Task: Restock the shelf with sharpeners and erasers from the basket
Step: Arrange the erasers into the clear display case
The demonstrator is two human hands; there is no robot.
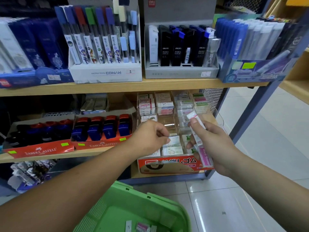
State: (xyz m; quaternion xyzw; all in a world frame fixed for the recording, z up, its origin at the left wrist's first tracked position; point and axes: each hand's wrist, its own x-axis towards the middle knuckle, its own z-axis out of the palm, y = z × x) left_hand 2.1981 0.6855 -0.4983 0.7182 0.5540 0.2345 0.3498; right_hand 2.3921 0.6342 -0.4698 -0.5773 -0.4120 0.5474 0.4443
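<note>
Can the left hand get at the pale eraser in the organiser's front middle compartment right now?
Probably yes. The left hand has its fingertips at the pale eraser, the clear organiser is open on top, and the right hand holds its eraser packs off to the side.

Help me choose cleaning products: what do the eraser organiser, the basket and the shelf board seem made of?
Eraser organiser: clear hard plastic, likely acrylic; its glossy walls are see-through.
Basket: green moulded plastic, fairly matte, with slotted mesh sides.
Shelf board: pale wood look, probably laminate; the grain is even and the edge smooth.
</note>
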